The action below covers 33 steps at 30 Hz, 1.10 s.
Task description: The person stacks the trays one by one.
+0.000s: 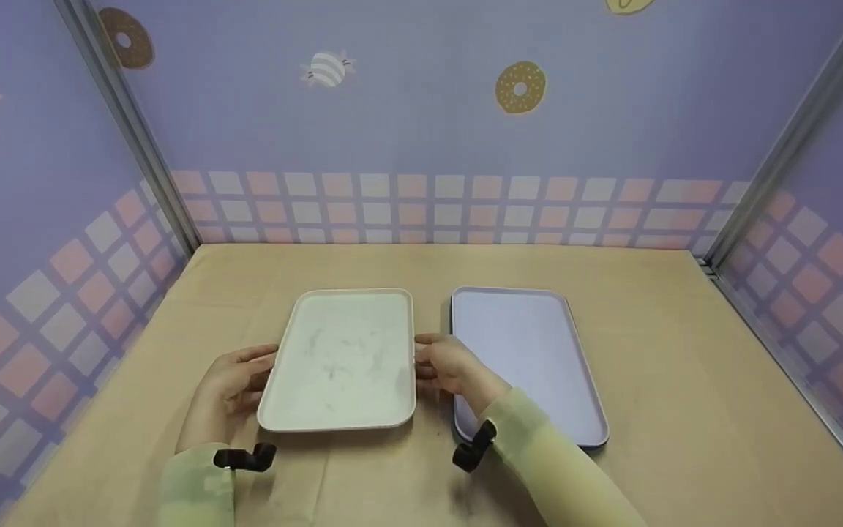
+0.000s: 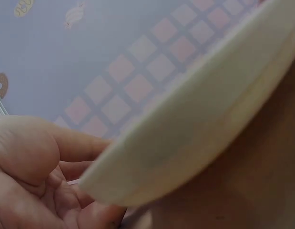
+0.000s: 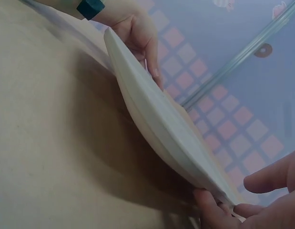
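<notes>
A white rectangular tray (image 1: 363, 318) with a raised rim and faint grey marks is held just above the table; its shadow falls on the cloth in the right wrist view. My left hand (image 1: 230, 379) grips its left edge, with fingers bent beneath the rim in the left wrist view. At the opposite edge my right hand (image 1: 454, 366) holds the tray, fingertips (image 3: 211, 205) under the rim and another digit raised over it. To the right lies a lavender tray (image 1: 527, 344), partly covered by my right wrist in the head view.
A dark edge (image 1: 596, 447) shows under the lavender tray, as of another tray stacked below. The table (image 1: 648, 329) wears a tan cloth. Patterned panels (image 1: 421, 132) stand behind and at both sides, with metal posts (image 1: 129, 132) at the corners.
</notes>
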{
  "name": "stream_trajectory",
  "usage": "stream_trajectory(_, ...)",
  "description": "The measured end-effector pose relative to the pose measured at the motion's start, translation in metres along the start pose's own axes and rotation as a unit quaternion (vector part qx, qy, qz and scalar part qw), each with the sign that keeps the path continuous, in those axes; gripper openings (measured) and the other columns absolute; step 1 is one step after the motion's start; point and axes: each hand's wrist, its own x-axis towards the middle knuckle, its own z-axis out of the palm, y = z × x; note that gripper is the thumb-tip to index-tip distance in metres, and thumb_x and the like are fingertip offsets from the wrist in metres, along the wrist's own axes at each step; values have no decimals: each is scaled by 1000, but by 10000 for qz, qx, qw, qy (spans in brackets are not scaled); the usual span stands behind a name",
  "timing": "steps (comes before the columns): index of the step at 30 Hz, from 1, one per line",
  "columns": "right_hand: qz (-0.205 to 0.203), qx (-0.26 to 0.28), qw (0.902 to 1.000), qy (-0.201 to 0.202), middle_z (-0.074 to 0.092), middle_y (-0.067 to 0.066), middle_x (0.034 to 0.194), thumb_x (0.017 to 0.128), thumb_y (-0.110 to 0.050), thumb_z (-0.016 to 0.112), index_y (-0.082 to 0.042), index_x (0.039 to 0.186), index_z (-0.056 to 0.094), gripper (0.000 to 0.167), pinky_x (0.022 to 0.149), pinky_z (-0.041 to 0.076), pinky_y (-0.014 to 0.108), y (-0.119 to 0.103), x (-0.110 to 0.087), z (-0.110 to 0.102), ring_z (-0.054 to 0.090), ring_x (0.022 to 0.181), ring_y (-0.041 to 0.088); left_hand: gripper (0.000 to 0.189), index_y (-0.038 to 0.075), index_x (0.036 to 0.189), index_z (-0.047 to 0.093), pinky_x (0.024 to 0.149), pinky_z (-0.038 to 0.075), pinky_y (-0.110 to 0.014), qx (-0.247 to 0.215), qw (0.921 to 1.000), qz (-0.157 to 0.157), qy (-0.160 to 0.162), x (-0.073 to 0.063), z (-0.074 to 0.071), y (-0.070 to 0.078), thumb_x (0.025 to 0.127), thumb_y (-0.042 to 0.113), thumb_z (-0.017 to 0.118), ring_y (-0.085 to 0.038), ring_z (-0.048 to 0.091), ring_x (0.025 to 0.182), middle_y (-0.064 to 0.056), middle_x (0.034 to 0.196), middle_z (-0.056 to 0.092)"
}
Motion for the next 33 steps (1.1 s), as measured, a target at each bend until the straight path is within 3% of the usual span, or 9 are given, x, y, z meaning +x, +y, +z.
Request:
stream_trajectory(8,-46,-125,9999,-33,64,10,106,94,11,50,1,156,34,65,74,55,29,-1,1,-2,64,79,14,56,5,158,39,79,62,-27,-29,9999,110,-74,0,-2,-2,105,14,58,-8,73,89,-1,115,68)
stream_trajectory(17,-108,-57,9999,18,61,14,121,94,12,50,-2,155,38,63,74,56,29,1,4,-4,63,84,17,59,4,158,37,77,62,-26,-364,9991,138,-144,2,-3,-2,104,9,58,-8,74,86,7,98,74)
stream_trajectory(29,-68,34,10000,14,58,14,119,93,13,52,-4,154,39,65,75,55,30,0,5,-5,61,84,18,61,0,158,35,76,61,-25,-670,9972,256,-213,1,-1,1,103,6,59,-7,72,85,8,95,74)
stream_trajectory(33,-92,131,9999,-27,61,12,110,93,13,52,-5,155,38,66,77,56,30,-2,3,-6,63,86,17,62,0,158,34,76,62,-26,-810,9959,319,-263,-2,-1,2,102,6,60,-7,73,86,8,97,75)
